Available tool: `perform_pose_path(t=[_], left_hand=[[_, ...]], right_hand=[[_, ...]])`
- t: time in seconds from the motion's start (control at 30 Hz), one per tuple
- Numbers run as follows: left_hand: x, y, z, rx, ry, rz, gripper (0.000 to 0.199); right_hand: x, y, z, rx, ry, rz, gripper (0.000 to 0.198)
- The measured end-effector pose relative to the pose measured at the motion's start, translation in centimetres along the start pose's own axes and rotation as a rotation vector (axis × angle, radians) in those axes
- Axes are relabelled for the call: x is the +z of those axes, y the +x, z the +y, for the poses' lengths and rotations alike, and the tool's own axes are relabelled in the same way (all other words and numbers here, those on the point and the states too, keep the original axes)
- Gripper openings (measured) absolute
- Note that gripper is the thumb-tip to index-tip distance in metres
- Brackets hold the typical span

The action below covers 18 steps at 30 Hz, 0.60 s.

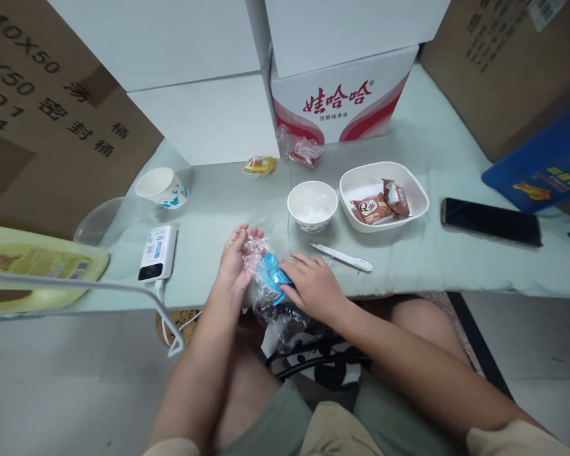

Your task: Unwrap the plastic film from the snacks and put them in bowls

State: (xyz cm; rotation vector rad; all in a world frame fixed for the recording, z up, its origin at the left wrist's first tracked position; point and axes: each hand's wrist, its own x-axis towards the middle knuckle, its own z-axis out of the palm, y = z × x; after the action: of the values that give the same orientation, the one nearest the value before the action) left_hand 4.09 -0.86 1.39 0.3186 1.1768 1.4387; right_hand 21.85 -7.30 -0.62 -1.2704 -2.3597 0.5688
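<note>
At the table's front edge my left hand (pixel 234 258) is curled against a clear plastic bag (pixel 276 322) that hangs down over my lap. My right hand (pixel 314 286) grips a blue wrapped packet (pixel 268 271) at the mouth of the bag, its fingertips bent over the packet. Pinkish crinkled wrapping (pixel 254 251) shows beside the left fingers. Just beyond the hands stand a small paper bowl (pixel 312 223) and a white knife-like tool (pixel 344 256). What else the bag holds is hard to make out.
A white plastic dish (pixel 425 202) with brown snack packets sits right of the bowl. Nearby are a phone (pixel 491 221), a power bank (pixel 158 253), a tipped paper cup (pixel 168 189) and a yellow packet (pixel 259 166). Stacked boxes (pixel 342 95) line the back.
</note>
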Motion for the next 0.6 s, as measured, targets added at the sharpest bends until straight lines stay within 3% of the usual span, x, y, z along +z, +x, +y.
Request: perform_pose_path(t=[0.2,0.33,0.43,0.5,0.6], left_hand=[[-0.9,1.4,0.3,0.086,0.048,0.115,0.018],[-1.2,2.1,0.4,0.117,0.105,0.168,0.014],[-1.0,2.1,0.3,0.115,0.144,0.146,0.011],[-0.6,1.8,0.2,0.106,0.152,0.124,0.01],[0.1,1.5,0.3,0.093,0.15,0.109,0.009]], right_hand=[[-0.2,-0.4,0.5,-0.118,0.067,0.213,0.033],[-1.7,-1.3,1.3,-0.212,0.207,0.417,0.033],[-4.8,-1.9,3.1,-0.144,0.226,0.582,0.032],[-8.0,-1.7,5.1,-0.063,0.123,0.661,0.031],[-13.3,0.1,8.8,0.051,-0.122,0.616,0.03]])
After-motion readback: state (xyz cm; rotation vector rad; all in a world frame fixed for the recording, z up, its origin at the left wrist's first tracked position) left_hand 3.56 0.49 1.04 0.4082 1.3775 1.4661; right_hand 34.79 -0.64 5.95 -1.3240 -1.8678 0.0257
